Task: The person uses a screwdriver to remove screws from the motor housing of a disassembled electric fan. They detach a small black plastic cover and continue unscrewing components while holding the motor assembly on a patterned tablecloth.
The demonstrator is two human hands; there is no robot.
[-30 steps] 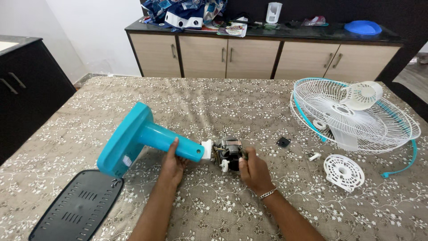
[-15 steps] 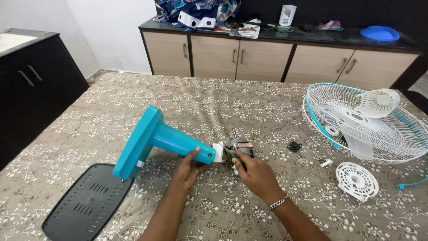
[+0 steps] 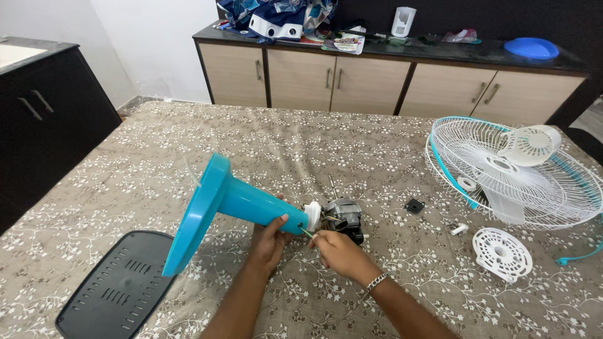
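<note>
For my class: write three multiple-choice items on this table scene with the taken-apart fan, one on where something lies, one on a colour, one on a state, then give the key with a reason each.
1. Where does the black vented base plate lie?
A. on the table's near left corner
B. on the sideboard
C. inside the fan guard

2. What colour is the fan stand?
A. red
B. turquoise blue
C. yellow

3. How is the stand held?
A. lying untouched on the table
B. gripped round its narrow end by the left hand
C. standing upright on its wide end

Key: A, the plate rests on the patterned tablecloth at the lower left; B, the whole cone-shaped stand is turquoise; B, the left hand wraps the narrow end beside the motor, while the right hand pinches thin wires there.
</note>
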